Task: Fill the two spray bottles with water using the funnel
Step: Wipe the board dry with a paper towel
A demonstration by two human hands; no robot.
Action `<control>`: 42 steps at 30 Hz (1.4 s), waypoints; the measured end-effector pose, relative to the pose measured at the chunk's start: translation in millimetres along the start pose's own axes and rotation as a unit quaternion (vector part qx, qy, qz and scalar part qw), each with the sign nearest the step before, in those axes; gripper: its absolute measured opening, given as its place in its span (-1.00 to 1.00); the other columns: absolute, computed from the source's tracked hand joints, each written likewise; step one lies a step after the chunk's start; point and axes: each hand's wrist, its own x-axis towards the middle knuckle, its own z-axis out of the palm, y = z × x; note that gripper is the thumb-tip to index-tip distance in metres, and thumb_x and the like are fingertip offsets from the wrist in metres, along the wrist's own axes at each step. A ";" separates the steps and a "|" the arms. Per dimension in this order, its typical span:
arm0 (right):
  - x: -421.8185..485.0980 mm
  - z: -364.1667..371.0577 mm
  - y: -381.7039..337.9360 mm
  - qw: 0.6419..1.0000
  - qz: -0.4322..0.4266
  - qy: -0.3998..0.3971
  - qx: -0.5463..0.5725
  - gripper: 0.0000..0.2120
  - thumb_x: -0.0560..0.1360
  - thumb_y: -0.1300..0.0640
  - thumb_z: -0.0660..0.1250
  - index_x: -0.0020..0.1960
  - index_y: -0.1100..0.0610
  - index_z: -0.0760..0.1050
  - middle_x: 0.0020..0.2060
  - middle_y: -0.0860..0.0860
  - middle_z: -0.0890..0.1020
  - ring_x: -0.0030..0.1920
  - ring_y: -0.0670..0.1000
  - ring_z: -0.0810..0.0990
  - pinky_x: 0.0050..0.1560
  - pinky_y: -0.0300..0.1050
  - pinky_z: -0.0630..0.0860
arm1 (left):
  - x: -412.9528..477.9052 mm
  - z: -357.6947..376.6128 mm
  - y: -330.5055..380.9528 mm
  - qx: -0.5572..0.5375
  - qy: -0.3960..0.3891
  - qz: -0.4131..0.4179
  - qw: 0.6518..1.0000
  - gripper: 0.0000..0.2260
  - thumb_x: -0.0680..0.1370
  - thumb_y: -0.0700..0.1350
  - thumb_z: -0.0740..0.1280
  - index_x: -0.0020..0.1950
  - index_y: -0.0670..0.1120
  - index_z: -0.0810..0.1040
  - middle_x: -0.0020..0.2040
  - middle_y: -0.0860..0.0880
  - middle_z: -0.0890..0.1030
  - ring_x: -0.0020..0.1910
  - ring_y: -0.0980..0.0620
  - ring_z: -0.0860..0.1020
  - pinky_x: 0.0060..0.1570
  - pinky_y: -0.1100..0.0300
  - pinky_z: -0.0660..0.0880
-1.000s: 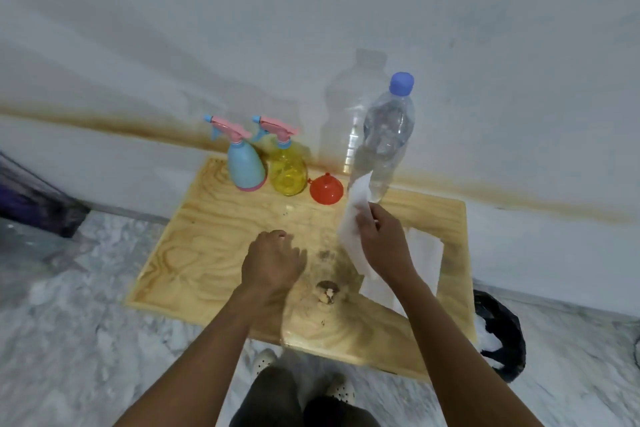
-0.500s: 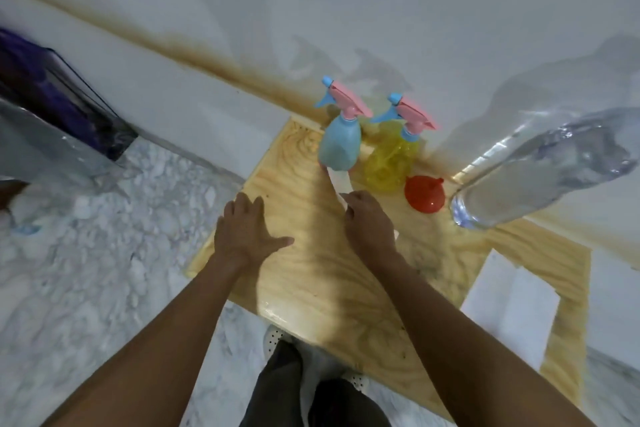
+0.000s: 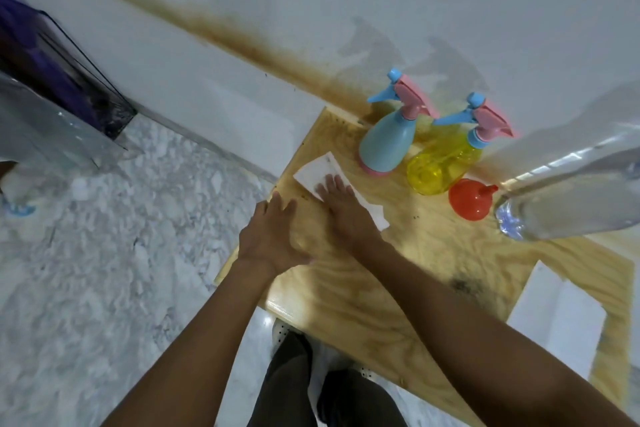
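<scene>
Right hand [image 3: 346,210]: flat, fingers spread, pressed a white tissue [image 3: 317,172] onto the desk [image 3: 398,274].
Left hand [image 3: 273,236]: flat, spread, empty, on desk edge.

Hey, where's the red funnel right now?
In the head view the red funnel lies on the wooden table, right of centre, between the yellow spray bottle and the big clear water bottle.

A white paper [image 3: 323,172] lies under the right hand [image 3: 348,215]. Beyond it stand a blue bottle [image 3: 386,142], a yellow bottle [image 3: 438,166] and a red funnel [image 3: 469,199].

head view, steeply downward (tilted), close
</scene>
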 end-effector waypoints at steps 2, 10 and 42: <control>0.7 -7.8 7.6 1.000 -0.011 0.002 -0.002 -0.47 0.66 0.39 -0.03 0.60 0.14 0.09 0.61 0.09 0.03 0.61 0.01 -0.08 0.48 -0.28 -0.30 | 0.3 0.2 -4.6 -0.003 -0.011 0.005 1.000 0.09 0.23 0.41 0.48 0.60 0.11 0.02 0.61 0.09 -0.04 0.57 0.02 -0.02 0.22 -0.04 0.47; 18.7 12.4 -12.9 0.999 -0.044 0.024 0.001 -0.47 0.62 0.41 -0.02 0.58 0.22 0.12 0.60 0.19 0.04 0.62 0.14 -0.08 0.53 -0.14 -0.28 | 0.3 6.4 -6.5 -0.047 0.012 -0.018 0.999 0.13 0.20 0.33 0.56 0.60 0.01 0.04 0.61 0.11 0.01 0.58 0.05 -0.02 0.30 0.00 0.43; -30.2 -5.2 8.2 0.979 0.059 0.179 -0.074 -0.76 0.55 0.27 0.29 0.18 0.21 0.62 0.19 0.17 0.63 0.24 0.27 0.56 0.30 0.10 0.42 | -6.9 2.6 -7.3 -0.105 0.010 0.011 0.994 0.13 0.28 0.24 0.57 0.61 -0.12 -0.02 0.64 -0.01 -0.08 0.61 -0.07 -0.06 0.50 0.04 0.14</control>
